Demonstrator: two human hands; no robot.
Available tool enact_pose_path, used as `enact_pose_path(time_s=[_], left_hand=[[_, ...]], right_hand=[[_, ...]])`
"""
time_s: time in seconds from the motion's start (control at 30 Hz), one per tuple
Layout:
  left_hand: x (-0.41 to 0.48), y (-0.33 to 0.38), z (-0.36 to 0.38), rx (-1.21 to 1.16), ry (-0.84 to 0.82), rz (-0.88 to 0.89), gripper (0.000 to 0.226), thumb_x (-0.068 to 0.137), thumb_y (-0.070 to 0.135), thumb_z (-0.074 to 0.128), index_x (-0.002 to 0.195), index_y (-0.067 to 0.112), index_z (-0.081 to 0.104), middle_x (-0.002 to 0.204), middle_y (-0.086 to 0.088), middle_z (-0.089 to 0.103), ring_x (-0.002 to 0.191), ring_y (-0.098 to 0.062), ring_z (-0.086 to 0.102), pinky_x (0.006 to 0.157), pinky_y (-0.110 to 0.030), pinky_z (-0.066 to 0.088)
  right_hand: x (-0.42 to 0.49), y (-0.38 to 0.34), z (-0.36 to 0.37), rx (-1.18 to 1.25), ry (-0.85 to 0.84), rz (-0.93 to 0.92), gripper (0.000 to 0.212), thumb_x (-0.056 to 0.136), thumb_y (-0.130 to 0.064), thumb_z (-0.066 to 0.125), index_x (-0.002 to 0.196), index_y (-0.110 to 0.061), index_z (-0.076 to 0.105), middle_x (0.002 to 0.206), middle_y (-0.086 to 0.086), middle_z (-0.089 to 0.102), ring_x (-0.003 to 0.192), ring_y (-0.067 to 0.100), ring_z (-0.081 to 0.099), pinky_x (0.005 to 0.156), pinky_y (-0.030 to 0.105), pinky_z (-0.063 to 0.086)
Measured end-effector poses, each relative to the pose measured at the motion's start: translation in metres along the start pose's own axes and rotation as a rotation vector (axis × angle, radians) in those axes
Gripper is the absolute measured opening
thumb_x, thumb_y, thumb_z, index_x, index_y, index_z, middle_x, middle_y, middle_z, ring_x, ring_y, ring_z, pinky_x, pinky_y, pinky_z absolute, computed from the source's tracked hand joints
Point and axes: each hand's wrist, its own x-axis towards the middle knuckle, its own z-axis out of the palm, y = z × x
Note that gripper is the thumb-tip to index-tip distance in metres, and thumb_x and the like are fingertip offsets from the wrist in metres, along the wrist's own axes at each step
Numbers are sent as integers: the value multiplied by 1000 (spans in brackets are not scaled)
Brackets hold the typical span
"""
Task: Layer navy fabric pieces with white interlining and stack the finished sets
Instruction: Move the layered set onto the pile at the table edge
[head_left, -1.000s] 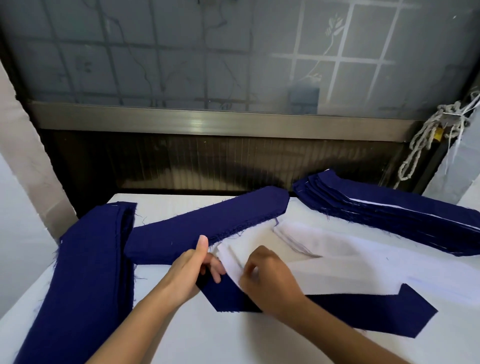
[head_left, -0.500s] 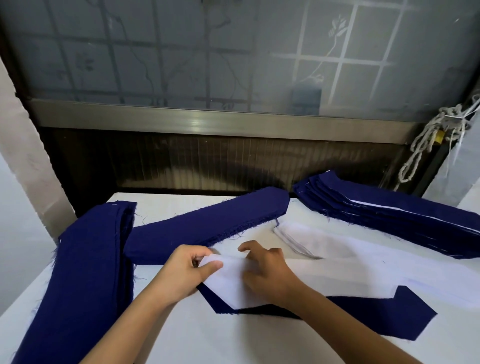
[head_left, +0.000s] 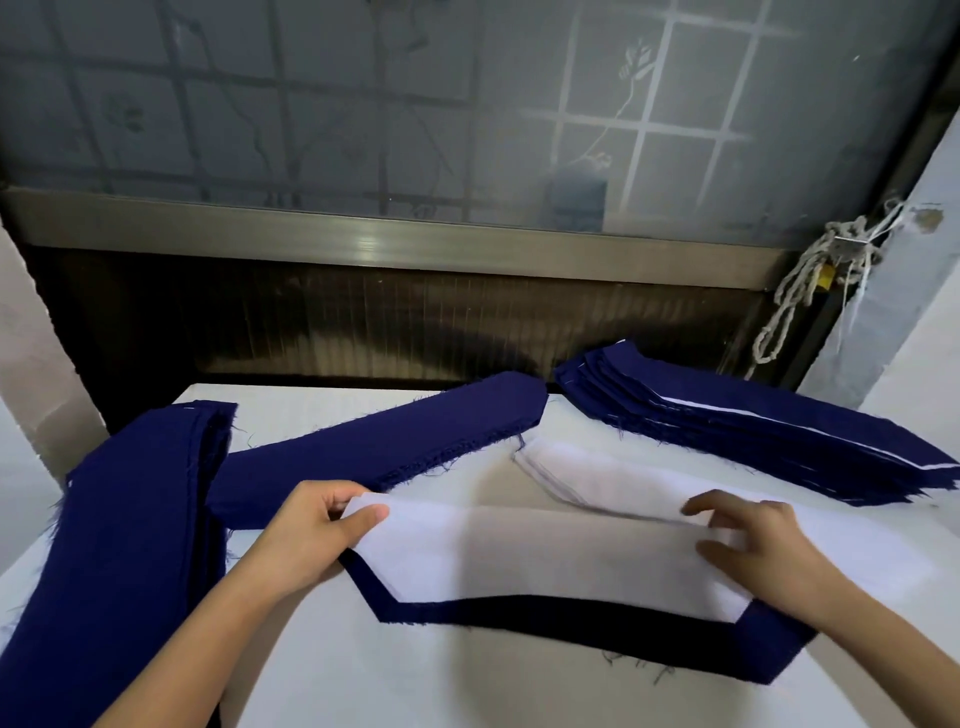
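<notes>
White interlining (head_left: 545, 561) over navy piece (head_left: 597, 623), left hand (head_left: 306, 535) pinching its end, right hand (head_left: 763, 551) pressing it open-fingered, finished stack (head_left: 753, 436) behind

Frosted patterned window (head_left: 363, 104), metal sill (head_left: 395, 244), white table (head_left: 332, 670), knotted rope (head_left: 810, 291)
</notes>
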Motion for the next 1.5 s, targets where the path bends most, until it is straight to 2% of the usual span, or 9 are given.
enact_pose_path(time_s=[0.17,0.3,0.6,0.8,0.9,1.07,1.23,1.4,1.5], left_hand=[[2,-3,-2,-7,70,-61,40,86,29,76,66,1,57,60,-16,40,53,-19,41,56,-28,37],[0,0,3,12,107,-59,15,86,22,76,75,13,75,58,-1,61,46,-15,47,49,-23,40],[-2,-4,14,377,153,91,16,88,19,75,73,23,70,70,1,68,59,-14,58,57,-15,43],[-2,-5,13,389,166,87,15,89,18,73,81,31,74,75,7,72,67,-13,65,66,-24,53],[-2,-5,13,369,171,87,20,90,18,72,87,38,73,79,8,73,73,-14,68,71,-30,56],[-6,-5,14,403,223,166,22,90,20,71,97,40,76,86,27,72,82,2,69,79,-29,57],[-8,-2,13,505,266,324,17,87,20,74,94,35,78,101,26,68,87,-2,67,73,-20,51],[-7,-3,13,568,277,221,11,94,29,64,86,37,67,72,17,68,64,-8,63,60,-33,53],[-7,-1,13,575,299,192,11,94,31,63,85,36,66,65,15,66,58,-8,61,58,-34,53]], right_hand=[[-20,17,-28,399,25,206,24,80,-10,75,89,-32,72,67,-5,63,54,8,50,59,27,35],[-30,20,-21,475,19,317,14,78,-8,78,81,-22,75,85,-14,70,70,1,61,66,21,41],[-53,35,32,187,279,235,28,77,-2,72,74,-29,65,74,-13,67,68,4,58,63,9,42],[-53,42,42,-70,418,6,27,72,11,72,71,-16,65,66,0,59,53,20,56,57,32,43],[-54,40,43,-227,488,-115,15,84,-6,59,73,-11,69,70,3,61,57,32,58,55,38,44],[-55,41,46,-295,575,-97,39,87,-29,42,80,-10,75,88,9,68,71,38,61,67,41,40],[-58,39,44,-316,577,-48,35,88,-28,43,82,-12,73,85,6,66,72,36,58,72,41,37],[-60,32,45,-287,479,28,14,85,-15,61,94,-8,69,63,-3,59,63,32,62,77,42,36],[-60,32,45,-240,398,80,34,73,2,74,104,-7,66,60,-6,54,64,32,60,76,41,36]])
